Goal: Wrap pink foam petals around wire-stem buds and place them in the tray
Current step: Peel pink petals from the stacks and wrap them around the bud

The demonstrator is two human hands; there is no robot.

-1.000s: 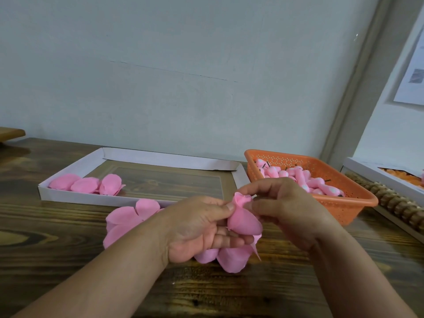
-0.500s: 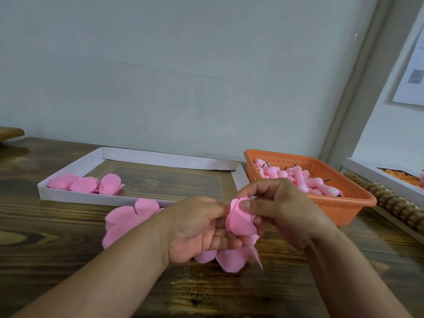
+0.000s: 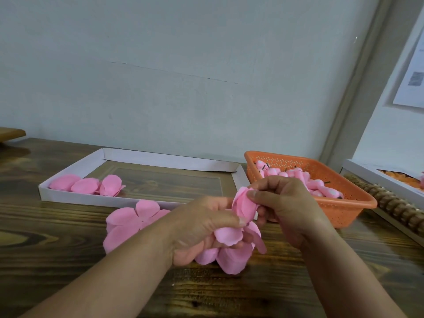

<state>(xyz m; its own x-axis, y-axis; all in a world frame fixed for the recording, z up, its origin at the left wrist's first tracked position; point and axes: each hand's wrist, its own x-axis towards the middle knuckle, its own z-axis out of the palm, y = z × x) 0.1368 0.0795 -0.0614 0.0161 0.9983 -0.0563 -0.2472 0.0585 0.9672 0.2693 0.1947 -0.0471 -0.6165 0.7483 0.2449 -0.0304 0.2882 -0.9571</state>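
Above the wooden table, my left hand [image 3: 202,228] grips a pink foam flower [image 3: 231,251] whose loose petals hang below my fingers. My right hand [image 3: 284,203] pinches an upper petal [image 3: 243,204] folded up around the flower's centre; the bud and its wire stem are hidden inside. A white cardboard tray [image 3: 68,198] lies at the back left with three wrapped pink pieces [image 3: 87,185] in its left end. An orange plastic basket [image 3: 346,210] at the right holds several pink buds [image 3: 296,175] with dark wire stems.
A stack of flat pink petal cutouts [image 3: 130,223] lies on the table between the tray and my left forearm. A beaded wooden rail [image 3: 390,203] and a white box with orange pieces [image 3: 387,177] sit at the far right. The wall stands close behind.
My right hand has shifted its pinch higher on the upper petal and folded it tighter around the centre. My left hand has turned the flower slightly, so more lower petals show.
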